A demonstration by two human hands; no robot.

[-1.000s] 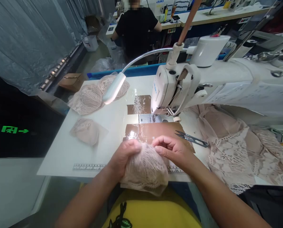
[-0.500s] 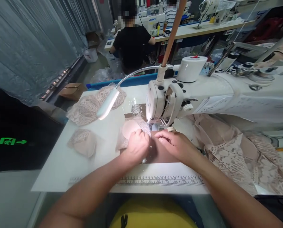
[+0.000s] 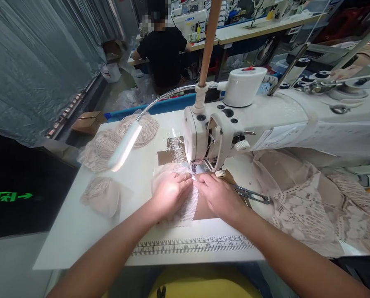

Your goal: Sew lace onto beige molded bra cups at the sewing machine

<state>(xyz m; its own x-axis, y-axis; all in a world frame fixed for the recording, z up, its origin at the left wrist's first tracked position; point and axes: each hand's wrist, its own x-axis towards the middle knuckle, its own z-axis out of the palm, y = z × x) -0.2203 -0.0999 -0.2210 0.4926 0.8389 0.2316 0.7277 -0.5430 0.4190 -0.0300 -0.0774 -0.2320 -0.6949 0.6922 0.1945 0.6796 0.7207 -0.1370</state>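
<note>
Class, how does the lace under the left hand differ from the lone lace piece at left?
The worked lace lies under the left hand; the lone piece lies untouched. The worked lace is by the sewing machine; the lone piece sits apart. Both look pale beige-pink.

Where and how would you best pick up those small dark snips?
Take the snips by their handle end, probably from above and the right: they appear to lie flat, slim enough to pinch across, and the blade end points toward the right hand.
</note>
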